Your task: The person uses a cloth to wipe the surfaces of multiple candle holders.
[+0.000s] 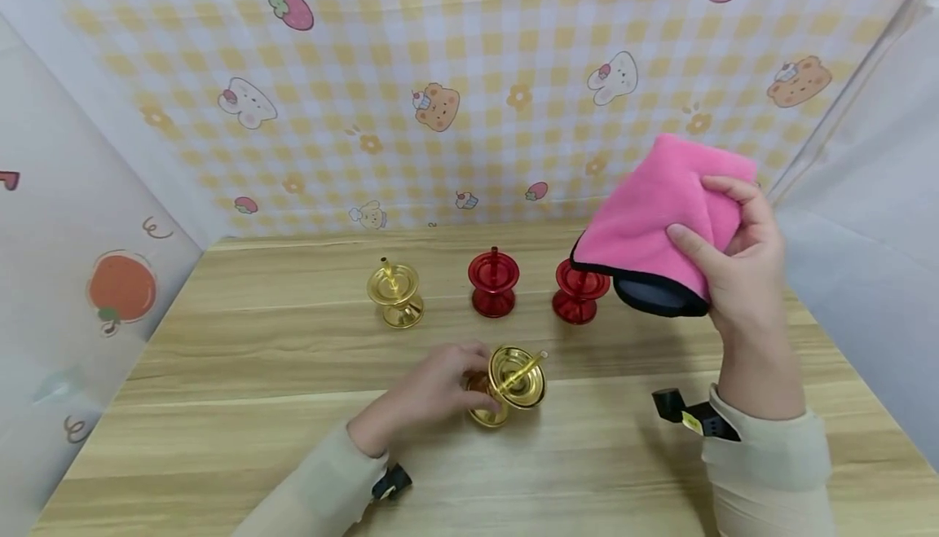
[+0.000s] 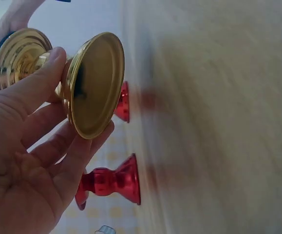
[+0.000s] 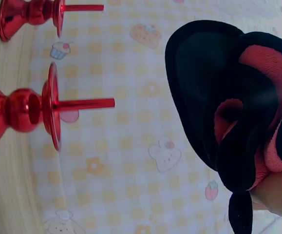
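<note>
My left hand (image 1: pixel 443 382) grips a gold candle holder (image 1: pixel 517 377) by its waist, thumb on one side and fingers on the other. The holder tilts to the right with its spike up; in the left wrist view its round base (image 2: pixel 99 85) shows off the table. My right hand (image 1: pixel 748 252) holds a folded pink cloth (image 1: pixel 660 211) with black edging and a dark underside, raised over the table's right side. Beneath and behind the cloth stands a red candle holder (image 1: pixel 577 297), partly covered by it in the head view.
A second red candle holder (image 1: pixel 494 280) and another gold one (image 1: pixel 396 292) stand upright in a row toward the back of the wooden table (image 1: pixel 257 341). A yellow-checked curtain (image 1: pixel 323 113) hangs behind the table, with pale sheets at both sides.
</note>
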`<action>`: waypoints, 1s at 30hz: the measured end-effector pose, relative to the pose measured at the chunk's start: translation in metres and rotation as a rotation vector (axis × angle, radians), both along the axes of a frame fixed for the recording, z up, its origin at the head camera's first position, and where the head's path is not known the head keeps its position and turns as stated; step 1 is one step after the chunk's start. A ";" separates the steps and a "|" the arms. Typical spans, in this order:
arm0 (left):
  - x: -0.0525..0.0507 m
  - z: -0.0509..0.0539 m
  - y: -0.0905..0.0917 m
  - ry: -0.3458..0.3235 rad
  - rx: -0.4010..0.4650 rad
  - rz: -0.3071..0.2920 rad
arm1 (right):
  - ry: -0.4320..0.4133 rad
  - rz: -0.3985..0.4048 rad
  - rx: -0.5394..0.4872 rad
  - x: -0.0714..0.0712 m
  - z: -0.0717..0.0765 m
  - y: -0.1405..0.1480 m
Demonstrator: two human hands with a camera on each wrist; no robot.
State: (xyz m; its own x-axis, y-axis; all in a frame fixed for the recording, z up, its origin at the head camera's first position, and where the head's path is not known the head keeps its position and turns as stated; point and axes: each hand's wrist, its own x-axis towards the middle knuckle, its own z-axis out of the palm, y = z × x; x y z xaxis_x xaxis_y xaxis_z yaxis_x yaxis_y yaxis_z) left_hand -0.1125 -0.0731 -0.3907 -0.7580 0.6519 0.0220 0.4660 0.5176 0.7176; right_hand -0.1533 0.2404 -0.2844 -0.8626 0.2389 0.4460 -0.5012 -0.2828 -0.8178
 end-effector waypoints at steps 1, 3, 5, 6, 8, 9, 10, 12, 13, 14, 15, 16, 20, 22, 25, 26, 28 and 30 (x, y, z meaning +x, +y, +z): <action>-0.001 -0.001 0.000 -0.015 0.003 -0.011 | -0.012 0.000 -0.018 0.000 0.000 0.001; -0.002 -0.002 0.002 -0.028 0.006 -0.032 | -0.037 -0.005 -0.041 -0.001 0.000 0.004; -0.002 -0.003 0.003 -0.035 0.005 -0.048 | -0.059 -0.006 -0.061 -0.001 0.000 0.006; -0.003 -0.004 0.003 -0.034 0.002 -0.054 | -0.066 -0.004 -0.071 -0.002 0.000 0.006; -0.004 -0.006 0.004 -0.032 0.004 -0.063 | -0.072 -0.002 -0.078 -0.002 -0.001 0.009; -0.005 -0.007 0.004 -0.034 0.005 -0.063 | -0.070 0.002 -0.078 -0.002 -0.001 0.010; -0.005 -0.007 0.003 -0.034 0.007 -0.062 | -0.072 0.009 -0.079 -0.002 -0.002 0.011; -0.007 -0.008 0.003 -0.034 0.013 -0.060 | -0.079 0.028 -0.083 -0.002 -0.002 0.014; -0.007 -0.009 0.003 -0.038 0.019 -0.058 | -0.085 0.036 -0.082 -0.001 -0.002 0.015; -0.008 -0.010 0.002 -0.041 0.024 -0.057 | -0.091 0.045 -0.084 -0.001 -0.002 0.016; -0.008 -0.010 0.002 -0.044 0.026 -0.055 | -0.097 0.055 -0.087 -0.001 -0.002 0.017; -0.009 -0.011 0.001 -0.051 0.031 -0.054 | -0.105 0.064 -0.088 0.000 -0.002 0.018; -0.009 -0.012 -0.001 -0.084 0.050 -0.049 | -0.116 0.088 -0.090 0.001 -0.003 0.019; -0.009 -0.012 -0.002 -0.101 0.051 -0.039 | -0.118 0.095 -0.093 0.001 -0.003 0.021; -0.010 -0.012 -0.003 -0.109 0.042 -0.022 | -0.123 0.099 -0.110 -0.001 -0.005 0.024; -0.010 -0.012 -0.004 -0.116 0.041 -0.017 | -0.121 0.100 -0.118 -0.001 -0.005 0.026; -0.011 -0.013 -0.004 -0.114 0.039 -0.013 | -0.123 0.106 -0.129 -0.003 -0.007 0.028; -0.011 -0.013 -0.005 -0.117 0.051 -0.017 | -0.132 0.104 -0.123 -0.005 -0.008 0.029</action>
